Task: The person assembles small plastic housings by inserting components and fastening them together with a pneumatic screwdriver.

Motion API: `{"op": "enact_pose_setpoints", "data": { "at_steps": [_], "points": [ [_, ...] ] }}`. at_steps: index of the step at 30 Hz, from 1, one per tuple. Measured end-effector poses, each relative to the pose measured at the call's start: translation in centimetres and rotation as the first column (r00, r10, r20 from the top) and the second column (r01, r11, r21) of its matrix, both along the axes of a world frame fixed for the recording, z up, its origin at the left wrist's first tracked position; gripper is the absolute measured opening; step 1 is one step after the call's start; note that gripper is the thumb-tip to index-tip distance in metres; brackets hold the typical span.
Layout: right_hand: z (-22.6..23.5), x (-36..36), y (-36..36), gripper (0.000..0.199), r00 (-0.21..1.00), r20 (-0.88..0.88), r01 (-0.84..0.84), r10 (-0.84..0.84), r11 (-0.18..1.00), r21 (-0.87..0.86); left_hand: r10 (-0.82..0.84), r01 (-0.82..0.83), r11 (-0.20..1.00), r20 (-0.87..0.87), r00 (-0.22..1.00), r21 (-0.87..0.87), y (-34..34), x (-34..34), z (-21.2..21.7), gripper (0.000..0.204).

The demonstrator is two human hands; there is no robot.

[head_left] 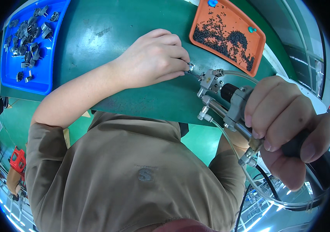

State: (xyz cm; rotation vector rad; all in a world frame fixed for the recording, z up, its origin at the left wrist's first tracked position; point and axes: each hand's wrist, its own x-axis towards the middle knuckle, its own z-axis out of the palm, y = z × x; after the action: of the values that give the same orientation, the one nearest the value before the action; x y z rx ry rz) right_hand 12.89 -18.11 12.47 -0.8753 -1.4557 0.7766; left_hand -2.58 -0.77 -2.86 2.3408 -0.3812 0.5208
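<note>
Orange tray [258, 36] holds dark screws [227, 38]; blue tray [45, 83] holds metal parts [29, 42].

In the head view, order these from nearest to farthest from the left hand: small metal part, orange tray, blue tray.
1. Small metal part, pinched at the left hand's fingertips.
2. Orange tray, to the hand's right.
3. Blue tray, far left of the table.

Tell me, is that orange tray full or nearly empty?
Partly filled. The orange tray holds a loose scatter of small dark screws piled toward its middle and one end, while bare orange floor shows along the rim.
</note>
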Motion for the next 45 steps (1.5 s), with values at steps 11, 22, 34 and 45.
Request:
{"op": "enact_pose_setpoints", "data": {
  "at_steps": [11, 22, 34, 45],
  "points": [
    [-0.4, 0.0, 0.2, 0.044, 0.999, 0.012, -0.033, 0.033, 0.999, -0.027, 0.013, -0.013, 1.0, -0.022, 1.0, 0.004, -0.1, 0.0, 0.0, 0.016],
    [-0.5, -0.7, 0.5, 0.04, 1.0, 0.014, 0.003, -0.003, 0.999, -0.045, 0.013, -0.013, 1.0, -0.002, 1.0, -0.021, -0.2, 0.0, -0.4, 0.016],
    [-1.5, -4.0, 2.6, 0.035, 0.982, -0.081, 0.177, -0.171, 0.982, 0.065, 0.041, -0.034, 0.991, -0.051, 0.998, 0.131, -0.2, -0.8, 0.0, 0.008],
    [3.1, -2.0, -3.1, 0.029, 0.93, -0.117, 0.368, -0.349, 0.889, 0.274, 0.277, -0.298, 0.906, 0.112, 0.954, 0.3, 4.8, -4.4, 7.7, 0.009]
  ]
}}
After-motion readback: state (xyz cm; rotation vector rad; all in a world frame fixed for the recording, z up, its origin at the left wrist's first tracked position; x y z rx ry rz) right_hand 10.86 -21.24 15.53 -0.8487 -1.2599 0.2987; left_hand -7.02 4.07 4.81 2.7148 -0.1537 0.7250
